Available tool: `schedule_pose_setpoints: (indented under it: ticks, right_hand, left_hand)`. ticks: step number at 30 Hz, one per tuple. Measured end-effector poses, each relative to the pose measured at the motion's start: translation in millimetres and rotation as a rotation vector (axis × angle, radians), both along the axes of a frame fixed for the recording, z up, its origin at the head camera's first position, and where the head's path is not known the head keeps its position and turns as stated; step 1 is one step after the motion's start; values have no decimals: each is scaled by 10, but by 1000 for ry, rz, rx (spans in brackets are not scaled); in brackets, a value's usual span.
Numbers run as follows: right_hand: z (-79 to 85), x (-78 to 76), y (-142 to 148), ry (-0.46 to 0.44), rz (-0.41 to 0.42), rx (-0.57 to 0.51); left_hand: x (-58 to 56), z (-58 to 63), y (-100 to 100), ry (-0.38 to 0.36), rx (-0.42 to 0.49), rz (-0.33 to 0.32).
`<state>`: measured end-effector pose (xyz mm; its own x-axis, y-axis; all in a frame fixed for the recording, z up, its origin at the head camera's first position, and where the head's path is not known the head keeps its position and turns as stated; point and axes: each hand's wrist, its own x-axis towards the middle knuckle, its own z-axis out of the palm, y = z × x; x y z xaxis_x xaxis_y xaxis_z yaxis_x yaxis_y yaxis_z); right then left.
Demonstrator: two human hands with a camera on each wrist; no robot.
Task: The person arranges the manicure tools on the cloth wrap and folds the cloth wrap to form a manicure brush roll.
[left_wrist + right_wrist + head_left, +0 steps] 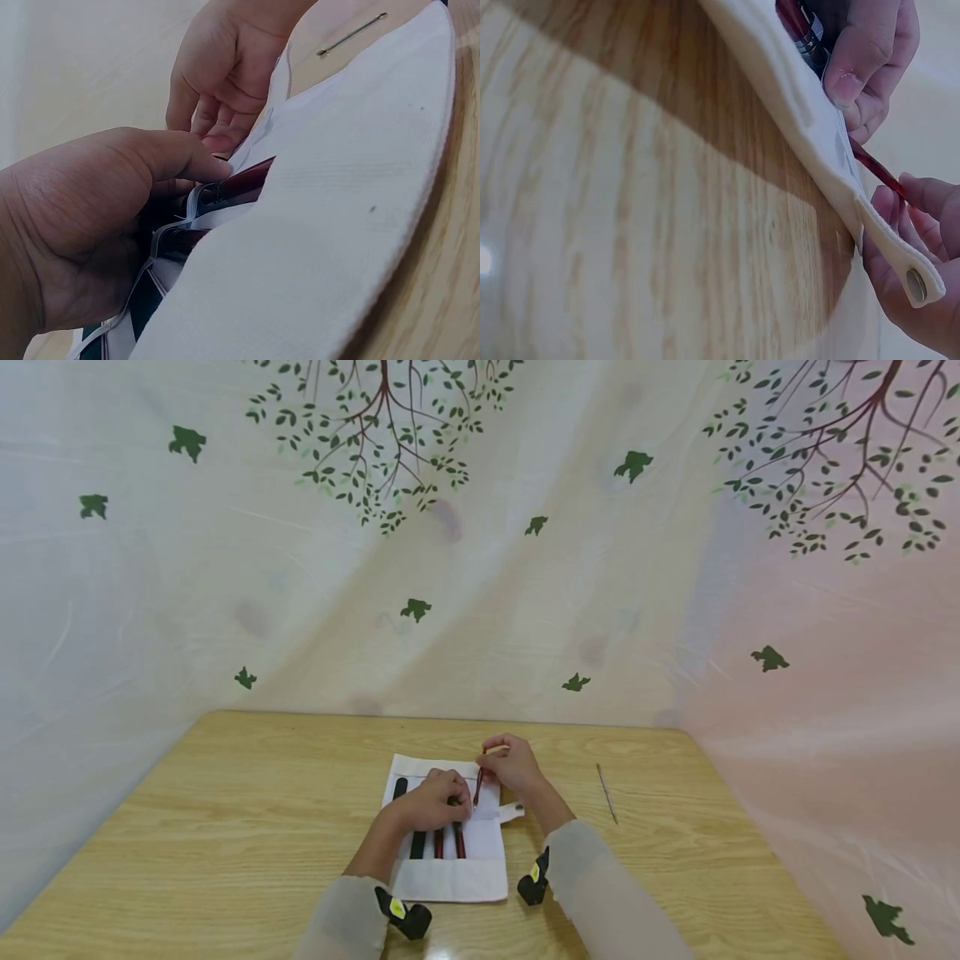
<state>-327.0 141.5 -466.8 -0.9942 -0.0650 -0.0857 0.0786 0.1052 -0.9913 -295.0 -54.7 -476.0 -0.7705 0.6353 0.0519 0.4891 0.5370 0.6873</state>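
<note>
A white fabric tool pouch (450,882) lies unfolded on the table, with black and dark red handles (460,843) standing in its lower pocket. Over its middle, my left hand (431,802) pinches the white elastic band (193,202) between thumb and fingers, covering the tops of some tools. At the upper right of the pouch, my right hand (513,764) holds a slim red-handled tool (480,783) by its upper end. Its lower, silvery tip points down toward the band, close to my left fingertips; the tool's exact kind does not show.
A thin metal double-ended stick (607,795) lies on the wooden table (225,827) to the right. The pouch's short strap with a metal snap (916,285) sticks out on its right side. Behind the table hangs a pale curtain (480,635) with leaf prints.
</note>
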Motion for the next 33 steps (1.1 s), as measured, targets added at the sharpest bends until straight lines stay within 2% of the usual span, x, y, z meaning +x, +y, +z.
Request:
schedule_pose_setpoints:
  ticks: [7,17,33]
  right_hand:
    - [-2,3,-9,-5,12,50]
    - [-15,-6,7,-28,10,34]
    - [7,-1,14,-41,88,123]
  left_hand:
    - [-11,-17,7,2,3,-4]
    - [-17,-23,17,3,-21,0]
    - [-36,-36,1,17,-18,-6]
